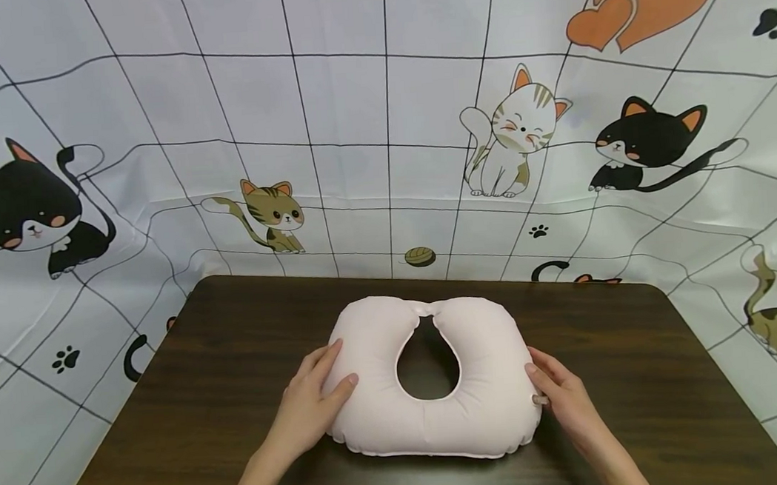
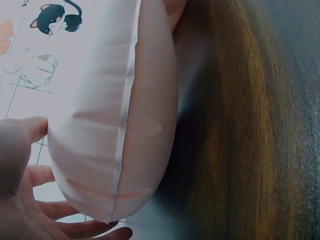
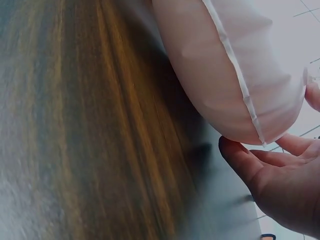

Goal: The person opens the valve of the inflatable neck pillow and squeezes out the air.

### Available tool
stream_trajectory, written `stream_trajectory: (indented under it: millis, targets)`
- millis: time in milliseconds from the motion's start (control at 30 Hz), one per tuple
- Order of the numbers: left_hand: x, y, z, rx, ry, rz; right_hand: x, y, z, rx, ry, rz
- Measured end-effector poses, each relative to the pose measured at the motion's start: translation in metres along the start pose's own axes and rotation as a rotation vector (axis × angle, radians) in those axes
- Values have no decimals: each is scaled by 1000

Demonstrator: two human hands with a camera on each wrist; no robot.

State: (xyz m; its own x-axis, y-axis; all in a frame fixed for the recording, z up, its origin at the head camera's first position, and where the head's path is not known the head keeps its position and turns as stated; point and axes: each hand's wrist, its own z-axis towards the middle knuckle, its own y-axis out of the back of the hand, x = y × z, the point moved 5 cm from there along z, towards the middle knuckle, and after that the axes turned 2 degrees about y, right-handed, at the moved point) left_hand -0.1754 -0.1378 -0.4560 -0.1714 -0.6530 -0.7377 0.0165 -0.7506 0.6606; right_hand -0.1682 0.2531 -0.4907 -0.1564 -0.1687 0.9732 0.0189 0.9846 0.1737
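A pale pink inflated U-shaped neck pillow (image 1: pixel 433 418) lies flat on a dark wooden table (image 1: pixel 235 356), its open ends pointing away from me. My left hand (image 1: pixel 339 364) grips the pillow's left lobe, thumb on top and fingers along its side. My right hand (image 1: pixel 537 382) grips the right lobe the same way. The left wrist view shows the pillow's seamed edge (image 2: pixel 115 125) between the left hand's (image 2: pixel 55 210) thumb and the fingers beneath. In the right wrist view the pillow's edge (image 3: pixel 225 75) sits over the right hand's (image 3: pixel 280 150) fingers.
A white sheet (image 1: pixel 381 124) with a black grid and cartoon cats hangs behind and around the table. The table's far edge (image 1: pixel 424 279) runs just beyond the pillow. Bare wood (image 1: pixel 637 376) lies on either side of the hands.
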Motion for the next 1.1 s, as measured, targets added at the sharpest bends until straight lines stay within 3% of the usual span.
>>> stream_trajectory:
  millis: [667, 767, 900, 1100]
  targets:
    - [-9, -11, -1, 114, -11, 49, -5, 19, -2, 0, -11, -85]
    - [-8, -8, -1, 131, -9, 55, 2, 25, -4, 7, 88, -120]
    - [-12, -2, -2, 132, -26, 91, 19, 36, -14, -30, 313, -209]
    - [-36, 4, -5, 65, -182, 213, 35, 37, -34, -53, 560, -349]
